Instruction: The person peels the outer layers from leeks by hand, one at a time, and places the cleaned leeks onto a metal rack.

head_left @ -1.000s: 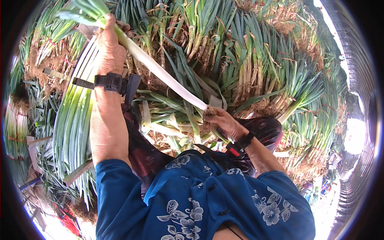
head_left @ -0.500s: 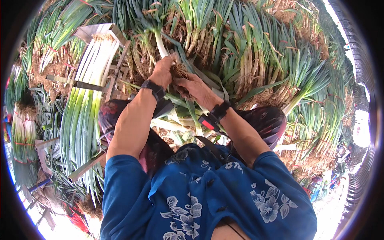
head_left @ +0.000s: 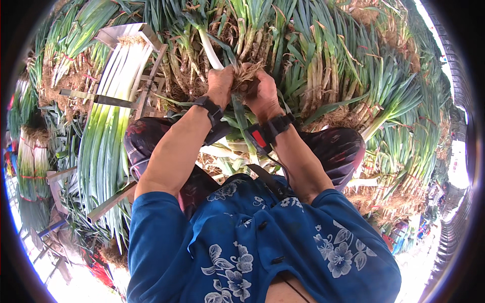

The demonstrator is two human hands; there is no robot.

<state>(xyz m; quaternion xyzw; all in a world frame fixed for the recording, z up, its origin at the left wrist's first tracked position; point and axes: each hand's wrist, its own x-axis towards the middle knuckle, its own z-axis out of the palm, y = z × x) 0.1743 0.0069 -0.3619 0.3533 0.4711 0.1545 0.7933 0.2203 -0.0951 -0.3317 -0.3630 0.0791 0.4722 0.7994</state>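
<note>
A long green onion [head_left: 211, 50] slants up and away, its white stalk bare and its dark leaves lying among the others. My left hand [head_left: 220, 85] is closed around the root end of that stalk. Close beside it, my right hand [head_left: 263, 93] has its fingers curled at a tuft of brown roots and dry skin [head_left: 246, 73]. A limp green leaf [head_left: 239, 112] hangs down between the two wrists. The fingertips of both hands are partly hidden by the roots and by each other.
Bundled, unpeeled green onions [head_left: 318, 76] are heaped ahead and to the right. On my left, cleaned green onions [head_left: 108, 101] lie in a wooden-and-metal rack [head_left: 150, 83] under a strap [head_left: 113, 101]. Loose peelings [head_left: 227, 151] lie between my knees.
Both hands have shifted to the right. My right hand has risen and turned beside the root tuft, which shows more fully between the hands. The stalk has moved slightly right.
</note>
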